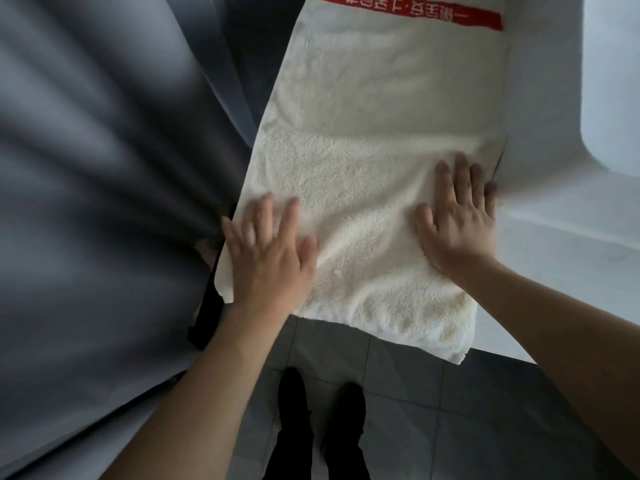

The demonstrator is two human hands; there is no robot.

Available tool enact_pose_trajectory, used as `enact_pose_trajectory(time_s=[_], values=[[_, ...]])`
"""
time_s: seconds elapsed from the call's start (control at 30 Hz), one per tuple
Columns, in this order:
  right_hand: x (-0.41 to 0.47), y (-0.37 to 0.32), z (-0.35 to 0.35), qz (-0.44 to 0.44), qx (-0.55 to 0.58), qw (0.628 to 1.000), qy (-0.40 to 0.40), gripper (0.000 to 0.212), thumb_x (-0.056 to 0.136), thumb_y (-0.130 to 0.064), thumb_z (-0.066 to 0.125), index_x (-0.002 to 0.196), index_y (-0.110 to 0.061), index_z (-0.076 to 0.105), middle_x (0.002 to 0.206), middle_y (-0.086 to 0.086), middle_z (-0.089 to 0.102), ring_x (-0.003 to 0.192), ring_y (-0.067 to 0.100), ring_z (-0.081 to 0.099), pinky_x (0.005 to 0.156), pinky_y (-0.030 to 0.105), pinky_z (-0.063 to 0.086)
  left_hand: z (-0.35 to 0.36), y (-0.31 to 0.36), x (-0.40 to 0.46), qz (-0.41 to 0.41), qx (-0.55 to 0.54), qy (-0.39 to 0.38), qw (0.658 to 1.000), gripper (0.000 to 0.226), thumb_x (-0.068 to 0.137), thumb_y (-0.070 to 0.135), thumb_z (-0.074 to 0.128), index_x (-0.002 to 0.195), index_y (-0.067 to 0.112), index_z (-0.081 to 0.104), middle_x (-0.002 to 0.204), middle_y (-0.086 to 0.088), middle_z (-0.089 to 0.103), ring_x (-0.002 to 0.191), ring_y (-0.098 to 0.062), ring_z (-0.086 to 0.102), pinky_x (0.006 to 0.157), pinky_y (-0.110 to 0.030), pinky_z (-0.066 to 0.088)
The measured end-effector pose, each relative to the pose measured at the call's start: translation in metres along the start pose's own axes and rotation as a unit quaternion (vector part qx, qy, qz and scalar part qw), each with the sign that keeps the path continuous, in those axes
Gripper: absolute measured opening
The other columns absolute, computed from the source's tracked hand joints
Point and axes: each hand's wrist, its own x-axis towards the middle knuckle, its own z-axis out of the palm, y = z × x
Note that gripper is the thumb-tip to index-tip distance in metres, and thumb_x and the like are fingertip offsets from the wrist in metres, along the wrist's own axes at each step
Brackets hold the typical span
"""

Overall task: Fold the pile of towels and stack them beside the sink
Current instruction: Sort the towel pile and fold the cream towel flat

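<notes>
Item: cream towel (374, 168), spread on the white counter (561, 244). My left hand (266, 258) and right hand (457, 220) press it flat-fingered, grasping nothing. Step: smoothing. Next, probably: pinch an edge, fold.

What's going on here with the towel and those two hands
A person is working a cream towel laid on a white counter. Both hands lie flat on its near end: the left hand by the left edge, the right hand by the right edge, fingers spread. A red printed band crosses the far end. A grey curtain hangs to the left. No finished stack is in view.
</notes>
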Motion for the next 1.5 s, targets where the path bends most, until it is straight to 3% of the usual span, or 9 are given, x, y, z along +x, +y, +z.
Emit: enact_pose_trajectory(time_s=[0.37, 0.6, 0.73, 0.87, 0.97, 1.1, 1.3, 1.4, 1.5], values=[[-0.009, 0.005, -0.001, -0.019, -0.015, 0.999, -0.04, 0.075, 0.092, -0.055, 0.012, 0.155, -0.019, -0.006, 0.162, 0.009, -0.013, 0.149, 0.023, -0.014, 0.121, 0.043, -0.007, 0.027, -0.011, -0.003, 0.007, 0.045, 0.008, 0.999, 0.075, 0.094, 0.062, 0.011, 0.159, 0.026, -0.002, 0.167, -0.004, -0.005, 0.153, -0.026, -0.011, 0.119, -0.064, -0.005], [-0.026, 0.014, -0.002, -0.037, -0.038, 0.997, -0.05, 0.079, 0.089, -0.059, 0.006, 0.155, -0.017, -0.007, 0.162, 0.008, -0.015, 0.148, 0.021, -0.017, 0.12, 0.04, -0.012, 0.017, 0.0, -0.002, -0.016, 0.009, -0.005, 1.0, 0.081, 0.09, 0.065, 0.016, 0.157, 0.024, -0.002, 0.165, -0.002, -0.007, 0.152, -0.028, -0.011, 0.115, -0.064, -0.012], [-0.023, 0.014, 0.0, -0.036, -0.033, 0.998, -0.043, 0.079, 0.089, -0.06, 0.007, 0.155, -0.02, -0.006, 0.162, 0.007, -0.013, 0.148, 0.021, -0.017, 0.119, 0.04, -0.013, 0.01, 0.031, 0.044, 0.072, 0.0, 0.006, 0.997, 0.075, 0.092, 0.061, 0.015, 0.156, 0.029, -0.007, 0.165, 0.001, -0.015, 0.151, -0.025, -0.019, 0.113, -0.06, -0.019], [-0.026, 0.016, 0.0, -0.037, -0.023, 0.998, -0.039, 0.078, 0.089, -0.062, 0.007, 0.155, -0.022, -0.006, 0.163, 0.006, -0.011, 0.149, 0.02, -0.015, 0.119, 0.04, -0.013, 0.01, 0.036, 0.089, 0.108, 0.036, -0.02, 0.993, 0.07, 0.096, 0.061, 0.014, 0.157, 0.033, -0.005, 0.166, 0.0, -0.014, 0.151, -0.026, -0.019, 0.116, -0.065, -0.012], [-0.024, 0.004, -0.006, -0.019, 0.005, 1.0, -0.016, 0.078, 0.087, -0.059, 0.013, 0.155, -0.019, 0.013, 0.162, 0.008, 0.006, 0.149, 0.024, 0.0, 0.121, 0.044, -0.005, 0.018, 0.027, 0.092, 0.113, 0.049, -0.009, 0.992, 0.071, 0.095, 0.066, 0.011, 0.157, 0.036, -0.005, 0.166, 0.002, -0.012, 0.152, -0.025, -0.016, 0.115, -0.068, -0.009], [0.014, -0.025, -0.028, -0.063, 0.072, 0.99, 0.106, 0.062, 0.091, -0.046, 0.026, 0.139, -0.012, 0.045, 0.15, 0.011, 0.039, 0.138, 0.03, 0.033, 0.117, 0.046, 0.018, 0.02, 0.029, 0.094, 0.104, 0.051, -0.023, 0.993, 0.07, 0.093, 0.067, 0.012, 0.155, 0.041, -0.008, 0.165, 0.005, -0.018, 0.151, -0.024, -0.021, 0.112, -0.069, -0.013], [0.141, -0.023, -0.046, -0.048, 0.092, 0.993, 0.063, 0.057, 0.101, -0.041, 0.026, 0.153, -0.019, 0.023, 0.16, 0.009, 0.02, 0.147, 0.023, 0.018, 0.12, 0.042, 0.01, -0.001, 0.052, 0.147, 0.12, 0.004, 0.097, 0.988, 0.066, 0.095, 0.062, 0.013, 0.155, 0.037, 0.002, 0.163, 0.004, -0.011, 0.151, -0.026, -0.012, 0.112, -0.068, -0.013], [0.151, -0.003, -0.023, -0.006, 0.011, 1.0, -0.005, 0.061, 0.1, -0.049, 0.022, 0.155, -0.025, 0.012, 0.163, 0.005, 0.006, 0.149, 0.025, 0.005, 0.12, 0.049, 0.002, -0.005, 0.066, 0.19, 0.123, 0.021, 0.045, 0.991, 0.067, 0.095, 0.063, 0.011, 0.156, 0.037, -0.002, 0.165, 0.002, -0.015, 0.151, -0.027, -0.018, 0.112, -0.067, -0.013], [0.153, 0.002, -0.012, -0.012, -0.005, 1.0, -0.01, 0.066, 0.096, -0.056, 0.018, 0.155, -0.029, 0.007, 0.164, 0.003, 0.0, 0.15, 0.025, -0.002, 0.119, 0.052, -0.002, 0.008, 0.051, 0.194, 0.114, 0.062, -0.025, 0.991, 0.069, 0.094, 0.067, 0.009, 0.155, 0.039, -0.009, 0.165, 0.004, -0.017, 0.151, -0.026, -0.021, 0.114, -0.066, -0.012]])
